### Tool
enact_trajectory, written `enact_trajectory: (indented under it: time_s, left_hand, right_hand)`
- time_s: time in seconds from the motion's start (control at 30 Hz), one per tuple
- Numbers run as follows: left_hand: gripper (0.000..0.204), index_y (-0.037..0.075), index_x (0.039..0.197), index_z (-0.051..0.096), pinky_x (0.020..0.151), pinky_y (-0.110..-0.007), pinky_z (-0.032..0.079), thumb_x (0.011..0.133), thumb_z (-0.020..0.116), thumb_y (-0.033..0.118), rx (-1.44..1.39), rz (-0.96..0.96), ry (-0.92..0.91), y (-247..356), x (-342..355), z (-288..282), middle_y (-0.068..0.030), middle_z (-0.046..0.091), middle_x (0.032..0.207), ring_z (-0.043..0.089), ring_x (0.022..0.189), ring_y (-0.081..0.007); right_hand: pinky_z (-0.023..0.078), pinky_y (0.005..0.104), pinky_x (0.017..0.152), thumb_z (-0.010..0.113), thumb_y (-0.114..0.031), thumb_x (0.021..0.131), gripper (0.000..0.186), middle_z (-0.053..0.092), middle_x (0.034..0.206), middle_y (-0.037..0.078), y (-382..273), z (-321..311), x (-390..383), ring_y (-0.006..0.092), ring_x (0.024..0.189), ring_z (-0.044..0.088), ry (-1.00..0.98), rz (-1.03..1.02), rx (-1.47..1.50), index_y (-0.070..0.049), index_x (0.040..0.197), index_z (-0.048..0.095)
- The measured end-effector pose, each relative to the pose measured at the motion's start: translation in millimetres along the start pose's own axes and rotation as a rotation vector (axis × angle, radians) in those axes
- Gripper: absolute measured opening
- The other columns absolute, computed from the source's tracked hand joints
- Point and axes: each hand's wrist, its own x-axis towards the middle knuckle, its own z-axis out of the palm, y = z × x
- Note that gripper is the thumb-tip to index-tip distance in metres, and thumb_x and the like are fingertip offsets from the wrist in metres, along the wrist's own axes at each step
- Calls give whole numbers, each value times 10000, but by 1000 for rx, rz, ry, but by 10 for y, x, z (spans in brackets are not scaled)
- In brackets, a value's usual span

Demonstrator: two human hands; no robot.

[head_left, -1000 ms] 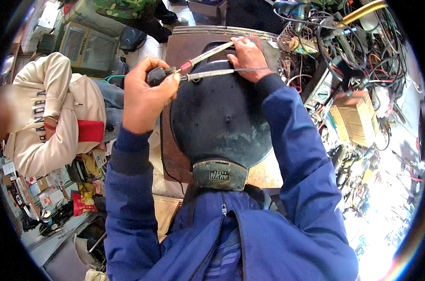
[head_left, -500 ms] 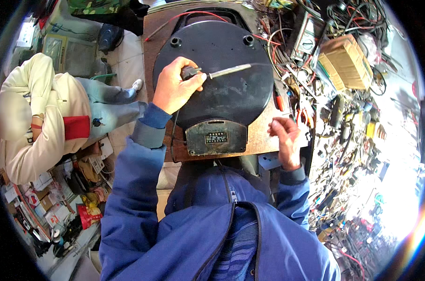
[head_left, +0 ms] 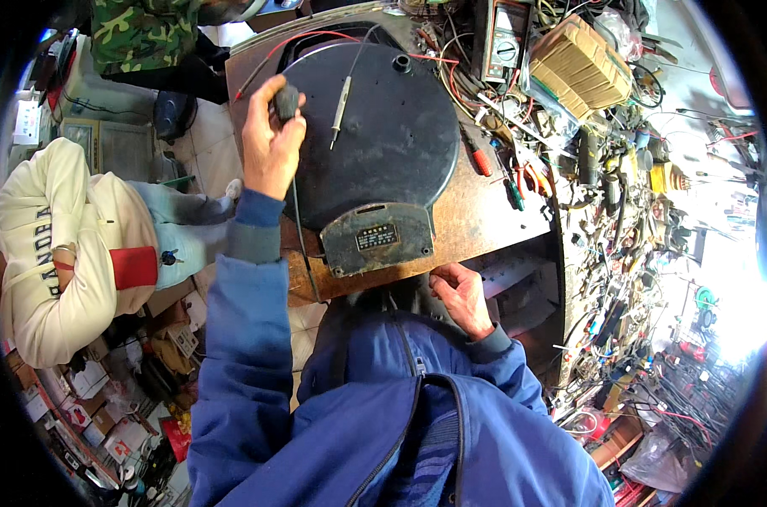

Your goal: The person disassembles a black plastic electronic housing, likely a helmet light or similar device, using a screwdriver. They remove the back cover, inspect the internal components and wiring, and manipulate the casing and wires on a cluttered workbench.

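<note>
My left hand [head_left: 269, 144] grips a black plug [head_left: 286, 101] above the left side of a round black appliance [head_left: 392, 127]. From under that hand a dark cord [head_left: 301, 228] runs down past the table's front edge. The appliance lies with its footed side up and a worn terminal housing [head_left: 375, 241] toward me. On its surface rests a thin pale test probe [head_left: 341, 110], metal tip toward me, apart from my hand. My right hand [head_left: 461, 296] is by the front edge with its fingers curled; whatever they may hold is hidden.
At the table's right are a red-handled screwdriver [head_left: 481, 159], pliers [head_left: 531, 177] and heaped tools and wires. A multimeter [head_left: 506, 51] and a cardboard box [head_left: 582, 63] stand at the far right. A person in a cream sweatshirt [head_left: 79, 245] sits at the left.
The test probe has swung from beside the plug to lie pointing toward me. My left hand has moved away with the plug; my right hand has come down and inward. The view has shifted.
</note>
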Motion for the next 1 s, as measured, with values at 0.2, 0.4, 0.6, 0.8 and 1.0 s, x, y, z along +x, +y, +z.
enact_trajectory:
  time_s: [0.2,0.4,0.6,0.8,1.0]
  left_hand:
    - [812,-18,1569,304,1222,-451,308,881,711,126,834,211,-133,-345,86,-63,-269,410,1557,399,1451,-420]
    - [809,0,1541,364,1224,-468,294,846,748,154,790,146,27,-222,-211,13,-266,408,1561,386,1459,-415]
    - [660,-11,1391,546,1182,-463,374,784,778,104,749,53,-98,468,-970,36,-216,483,1527,465,1410,-384]
    - [1020,-26,1477,448,1183,-483,376,604,919,213,829,-68,-452,676,-1590,417,-211,418,1566,399,1439,-409]
    - [959,-27,1461,466,1171,-474,397,622,909,108,941,-49,-368,637,-1674,610,-210,478,1513,446,1402,-402]
  right_hand:
    - [571,319,781,689,-137,942,223,768,924,135,12,-155,46,177,857,720,-6,-34,-13,56,1048,721]
    - [576,354,762,680,-159,929,249,765,907,166,120,-538,267,220,828,730,69,-63,-44,63,1033,725]
    - [572,411,738,698,-168,893,196,738,868,209,91,-1252,690,343,792,737,386,-186,-355,6,976,734]
    - [552,446,693,767,-151,855,174,694,864,176,-151,-1817,1185,364,756,695,609,-325,-531,-26,939,680]
    - [544,464,677,822,-289,828,348,668,889,170,-422,-1424,1629,365,797,684,447,-605,-850,-42,1011,658]
